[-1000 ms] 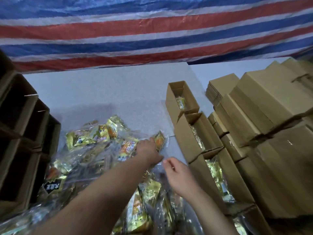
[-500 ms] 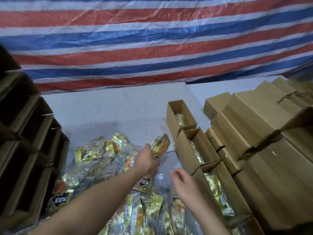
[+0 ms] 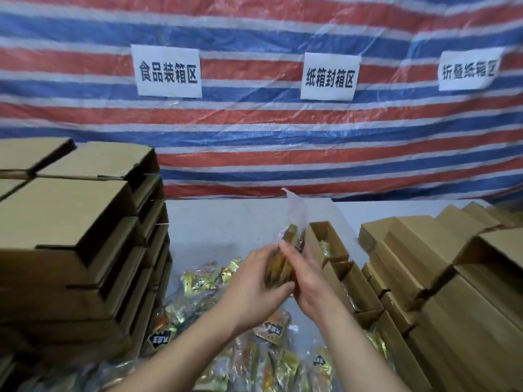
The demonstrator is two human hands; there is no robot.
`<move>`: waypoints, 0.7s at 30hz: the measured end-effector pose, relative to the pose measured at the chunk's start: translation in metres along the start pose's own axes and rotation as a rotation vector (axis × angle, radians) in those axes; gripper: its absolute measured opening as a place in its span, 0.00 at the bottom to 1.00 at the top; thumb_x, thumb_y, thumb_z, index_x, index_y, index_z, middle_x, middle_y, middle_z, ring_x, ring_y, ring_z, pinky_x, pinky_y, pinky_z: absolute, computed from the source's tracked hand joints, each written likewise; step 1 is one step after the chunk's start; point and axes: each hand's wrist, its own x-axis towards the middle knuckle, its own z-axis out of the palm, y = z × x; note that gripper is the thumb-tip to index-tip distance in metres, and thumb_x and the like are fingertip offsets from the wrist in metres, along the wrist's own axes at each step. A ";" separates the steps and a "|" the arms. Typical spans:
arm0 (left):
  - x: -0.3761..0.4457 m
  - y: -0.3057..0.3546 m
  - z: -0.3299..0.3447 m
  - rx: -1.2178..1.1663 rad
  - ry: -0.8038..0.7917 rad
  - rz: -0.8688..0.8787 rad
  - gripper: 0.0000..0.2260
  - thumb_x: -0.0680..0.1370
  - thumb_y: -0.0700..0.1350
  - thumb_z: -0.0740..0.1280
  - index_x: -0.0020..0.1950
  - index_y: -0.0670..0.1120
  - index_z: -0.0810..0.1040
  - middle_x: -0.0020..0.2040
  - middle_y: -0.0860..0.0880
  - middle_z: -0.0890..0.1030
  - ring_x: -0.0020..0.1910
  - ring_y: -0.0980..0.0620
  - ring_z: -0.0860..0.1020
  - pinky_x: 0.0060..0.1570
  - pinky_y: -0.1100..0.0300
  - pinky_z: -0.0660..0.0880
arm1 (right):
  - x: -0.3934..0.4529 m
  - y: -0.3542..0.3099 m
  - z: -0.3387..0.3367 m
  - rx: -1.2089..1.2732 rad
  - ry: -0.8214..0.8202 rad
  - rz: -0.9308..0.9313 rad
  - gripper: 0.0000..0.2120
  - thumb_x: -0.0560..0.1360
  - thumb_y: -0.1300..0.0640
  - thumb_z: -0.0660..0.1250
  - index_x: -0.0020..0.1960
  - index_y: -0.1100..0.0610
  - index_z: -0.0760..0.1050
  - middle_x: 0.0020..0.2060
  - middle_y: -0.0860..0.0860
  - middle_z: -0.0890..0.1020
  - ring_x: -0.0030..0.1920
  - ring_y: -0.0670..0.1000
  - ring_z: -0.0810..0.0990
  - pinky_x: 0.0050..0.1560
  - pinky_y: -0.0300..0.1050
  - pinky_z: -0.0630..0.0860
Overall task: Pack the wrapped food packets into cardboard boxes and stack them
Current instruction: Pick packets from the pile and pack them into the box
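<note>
Gold foil is showing between the two hands at the centre of the frame: the left hand [image 3: 256, 281] and the right hand [image 3: 310, 281] are both curling their fingers round a wrapped packet [image 3: 278, 268], holding it upright above the table [image 3: 226, 224], its clear plastic end [image 3: 295, 210] sticking up toward the tarp. Below the hands, along the bottom centre, a heap of loose packets [image 3: 209, 278] is lying on the tabletop. Just right of the hands, a row of open boxes [image 3: 328, 241] is running toward the lower right, packets visible inside them. Closed boxes [image 3: 441, 281] are sitting stacked at the right edge, and a taller stack of boxes [image 3: 79, 250] is filling the left side. Behind, a red, white and blue striped tarp [image 3: 254, 137] is hanging with three white paper signs [image 3: 169, 70] across the upper part.
</note>
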 end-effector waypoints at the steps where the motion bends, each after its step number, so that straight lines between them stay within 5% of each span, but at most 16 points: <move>1: -0.008 0.000 -0.009 0.004 -0.004 0.004 0.28 0.72 0.56 0.71 0.70 0.60 0.68 0.62 0.58 0.75 0.62 0.59 0.73 0.64 0.55 0.72 | -0.007 0.000 0.004 -0.005 -0.013 -0.005 0.32 0.62 0.49 0.77 0.62 0.59 0.75 0.47 0.57 0.84 0.47 0.55 0.85 0.47 0.50 0.81; 8: -0.055 -0.008 -0.049 -0.141 -0.104 -0.076 0.18 0.80 0.57 0.65 0.70 0.60 0.73 0.62 0.60 0.74 0.56 0.67 0.75 0.57 0.68 0.74 | -0.052 0.012 0.026 -0.105 -0.025 0.028 0.13 0.77 0.60 0.69 0.60 0.64 0.75 0.45 0.60 0.82 0.42 0.55 0.85 0.39 0.47 0.81; 12: -0.094 -0.037 -0.061 -0.257 0.000 -0.286 0.12 0.83 0.53 0.60 0.66 0.56 0.75 0.58 0.61 0.78 0.57 0.64 0.76 0.60 0.62 0.74 | -0.069 0.021 0.019 -0.166 -0.071 0.062 0.17 0.73 0.52 0.73 0.55 0.63 0.76 0.48 0.61 0.81 0.55 0.67 0.82 0.55 0.67 0.79; 18: -0.167 -0.102 -0.030 -0.087 -0.176 -0.514 0.14 0.82 0.56 0.61 0.66 0.55 0.73 0.57 0.61 0.76 0.58 0.61 0.76 0.58 0.65 0.72 | -0.086 0.030 0.006 -0.249 -0.292 0.154 0.26 0.69 0.52 0.74 0.60 0.66 0.72 0.51 0.62 0.84 0.56 0.64 0.83 0.50 0.58 0.82; 21: -0.194 -0.117 -0.011 -0.134 -0.240 -0.624 0.07 0.83 0.56 0.58 0.60 0.60 0.73 0.53 0.58 0.79 0.46 0.63 0.77 0.43 0.71 0.73 | -0.091 0.040 0.001 -0.470 -0.379 0.162 0.28 0.66 0.48 0.77 0.60 0.60 0.75 0.53 0.61 0.83 0.57 0.63 0.82 0.57 0.59 0.80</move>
